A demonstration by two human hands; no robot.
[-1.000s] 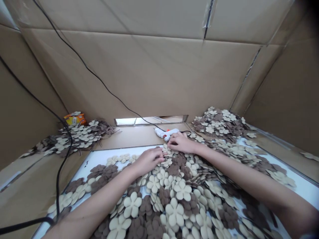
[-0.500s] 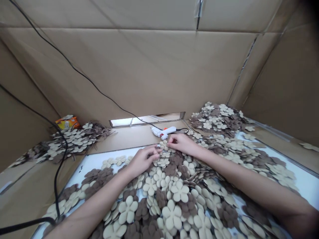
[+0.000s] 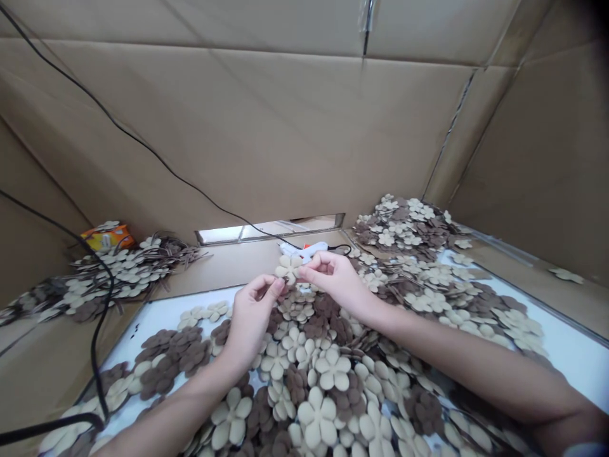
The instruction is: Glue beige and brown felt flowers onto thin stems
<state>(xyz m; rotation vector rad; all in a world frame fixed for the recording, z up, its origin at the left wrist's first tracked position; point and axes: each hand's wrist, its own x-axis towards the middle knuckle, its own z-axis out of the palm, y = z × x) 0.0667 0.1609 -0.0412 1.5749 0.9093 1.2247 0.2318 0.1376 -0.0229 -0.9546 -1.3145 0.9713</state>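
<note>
Between my two hands a cream fabric flower (image 3: 288, 268) is held up, its front toward me. My right hand (image 3: 333, 279) pinches its right petals between thumb and fingers. My left hand (image 3: 257, 304) has thumb and finger closed at the lower left petal, where a small dark bit shows at the fingertips. Right behind the flower lies a white glue gun (image 3: 316, 249) with an orange trigger, partly covered by the flower and my right hand. Beneath my hands spreads a thick layer of cream flowers (image 3: 318, 416) and brown flowers (image 3: 162, 374).
A flower heap (image 3: 409, 225) stands at the back right, another heap (image 3: 124, 270) at the left beside an orange packet (image 3: 109, 237). Black cables (image 3: 157, 155) cross the left side. Cardboard walls (image 3: 266, 139) enclose the white board (image 3: 162, 311); a slot (image 3: 271, 228) opens at the back.
The cream flower has come up off the pile area and leftward, toward me. My left hand has closed in to meet it; my right hand keeps its pinch. The view has shifted slightly.
</note>
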